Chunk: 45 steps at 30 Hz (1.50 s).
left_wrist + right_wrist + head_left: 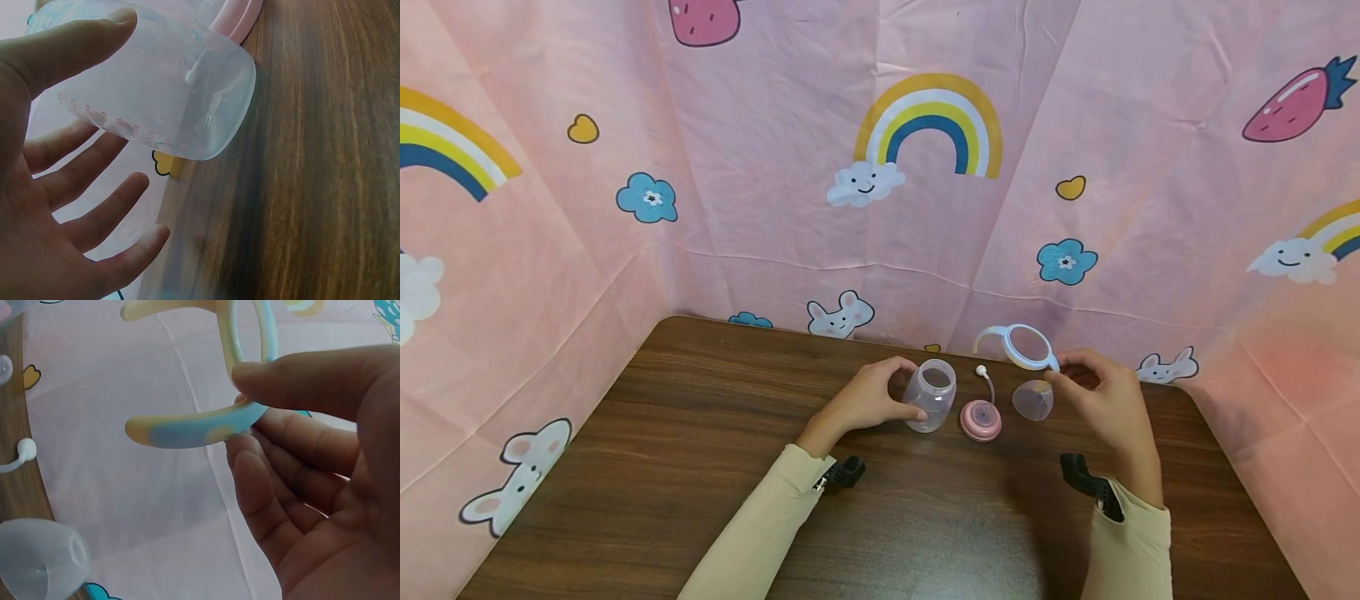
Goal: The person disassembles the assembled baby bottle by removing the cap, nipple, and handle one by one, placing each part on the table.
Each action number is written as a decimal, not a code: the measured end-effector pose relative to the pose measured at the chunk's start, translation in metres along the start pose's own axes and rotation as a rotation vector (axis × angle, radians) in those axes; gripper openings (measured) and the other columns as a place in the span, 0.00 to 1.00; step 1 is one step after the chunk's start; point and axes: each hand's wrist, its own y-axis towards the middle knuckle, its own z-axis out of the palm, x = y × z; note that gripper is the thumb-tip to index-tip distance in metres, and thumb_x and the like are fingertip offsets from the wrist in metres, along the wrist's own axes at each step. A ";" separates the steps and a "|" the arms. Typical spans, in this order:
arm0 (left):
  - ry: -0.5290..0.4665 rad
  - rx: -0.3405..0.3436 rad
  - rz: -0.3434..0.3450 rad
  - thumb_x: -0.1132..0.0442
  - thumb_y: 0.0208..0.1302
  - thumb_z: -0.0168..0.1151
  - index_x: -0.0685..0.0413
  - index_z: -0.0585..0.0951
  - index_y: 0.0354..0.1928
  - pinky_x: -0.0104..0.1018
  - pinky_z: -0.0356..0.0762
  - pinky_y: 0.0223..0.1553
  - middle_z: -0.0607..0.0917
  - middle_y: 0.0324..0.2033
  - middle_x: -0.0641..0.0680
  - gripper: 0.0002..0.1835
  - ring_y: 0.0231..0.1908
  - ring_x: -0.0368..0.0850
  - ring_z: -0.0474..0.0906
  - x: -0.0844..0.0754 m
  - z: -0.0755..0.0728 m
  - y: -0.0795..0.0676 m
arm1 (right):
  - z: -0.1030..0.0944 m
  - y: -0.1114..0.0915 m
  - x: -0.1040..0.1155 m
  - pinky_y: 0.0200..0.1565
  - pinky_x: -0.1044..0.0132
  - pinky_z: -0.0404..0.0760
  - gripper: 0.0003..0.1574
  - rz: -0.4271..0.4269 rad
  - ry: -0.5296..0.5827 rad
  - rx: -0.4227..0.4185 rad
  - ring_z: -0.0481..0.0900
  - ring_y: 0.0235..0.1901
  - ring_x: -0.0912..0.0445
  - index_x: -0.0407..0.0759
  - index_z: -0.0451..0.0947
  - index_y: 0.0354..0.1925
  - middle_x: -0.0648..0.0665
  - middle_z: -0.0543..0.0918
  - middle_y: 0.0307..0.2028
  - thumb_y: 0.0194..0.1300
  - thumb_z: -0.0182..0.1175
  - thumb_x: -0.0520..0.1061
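My left hand (pixel 871 393) grips a clear baby bottle body (pixel 933 395) between thumb and fingers; its top is uncovered, and measuring marks (pixel 119 122) show along the side. Two of that hand's fingers stand off the bottle in the left wrist view. My right hand (pixel 1105 398) pinches a pale blue and yellow two-handled bottle ring (pixel 1028 347) by one of its curved handles (pixel 194 428), held up above the table. Between the hands sit a pink nipple collar (pixel 981 421) with a straw tube and white weighted end (pixel 981 371), and a clear dome cap (pixel 1033 401).
Everything stands near the back of a dark brown wooden table (pixel 880 517). A pink printed cloth (pixel 760 192) hangs behind the table and along its sides. Black wrist mounts (pixel 1078 475) sit at both sleeves.
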 end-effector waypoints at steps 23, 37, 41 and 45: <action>0.007 0.000 -0.006 0.53 0.57 0.89 0.56 0.82 0.67 0.53 0.78 0.67 0.87 0.60 0.55 0.38 0.63 0.53 0.81 0.000 0.001 0.000 | -0.018 -0.006 -0.021 0.36 0.79 0.76 0.14 0.107 -0.075 -0.012 0.81 0.34 0.69 0.34 0.90 0.50 0.40 0.90 0.38 0.69 0.77 0.39; 0.014 0.003 -0.011 0.53 0.57 0.89 0.55 0.81 0.67 0.53 0.78 0.67 0.86 0.60 0.55 0.38 0.63 0.53 0.81 -0.001 0.000 -0.001 | -0.027 -0.012 -0.027 0.33 0.76 0.77 0.17 0.158 -0.126 0.017 0.79 0.35 0.67 0.32 0.88 0.52 0.37 0.90 0.40 0.72 0.76 0.43; 0.016 0.006 -0.013 0.53 0.58 0.88 0.55 0.81 0.67 0.54 0.78 0.68 0.86 0.61 0.55 0.38 0.64 0.53 0.81 -0.002 0.000 -0.001 | -0.029 -0.013 -0.029 0.33 0.74 0.77 0.18 0.177 -0.142 0.021 0.79 0.35 0.66 0.32 0.88 0.52 0.38 0.90 0.40 0.72 0.76 0.44; 0.012 0.006 -0.012 0.53 0.58 0.88 0.56 0.81 0.67 0.54 0.78 0.68 0.86 0.61 0.56 0.38 0.64 0.53 0.81 -0.003 0.000 -0.002 | -0.030 -0.014 -0.031 0.33 0.74 0.77 0.18 0.190 -0.143 0.019 0.79 0.35 0.67 0.32 0.88 0.52 0.38 0.90 0.40 0.72 0.75 0.44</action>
